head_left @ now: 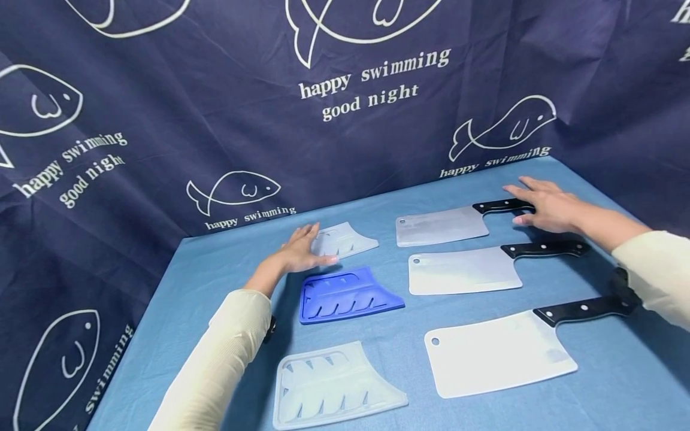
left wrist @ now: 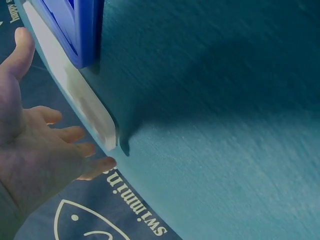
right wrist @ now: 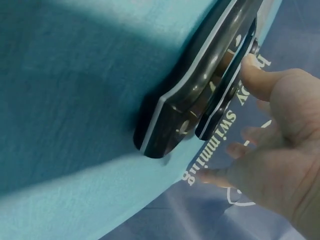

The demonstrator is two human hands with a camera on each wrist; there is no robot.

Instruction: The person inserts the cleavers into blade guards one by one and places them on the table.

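The head view gives the full layout; we use the wrist views for profiles and palms. On the blue cloth point(head_left: 194, 281), we find three blade covers in a column at left and three cleavers in a column at right.

Left column, far to near: the far translucent cover point(head_left: 347, 242), the blue cover point(head_left: 350, 293) and the near translucent cover point(head_left: 334, 383). Right column, far to near: the far cleaver point(head_left: 442, 226), the middle cleaver point(head_left: 463, 272) and the near cleaver point(head_left: 496, 353). Each blade points toward the covers.

The left hand point(head_left: 300, 250) is at the far translucent cover and overlaps its left part in the head view. The left wrist view adds the palm, with fingers apart and gripping nothing, and the covers' slim edges.

The right hand point(head_left: 550, 206) is at the far cleaver's handle, fingers spread, clamped on nothing. We cannot tell whether the thumb touches it. Only the right wrist view shows two black handles point(right wrist: 185, 95) from the butt end, with a pale strip point(right wrist: 155, 122) sandwiched in the nearer one.

The hands stand well apart. Behind the cloth we see a dark curtain point(head_left: 377, 161).
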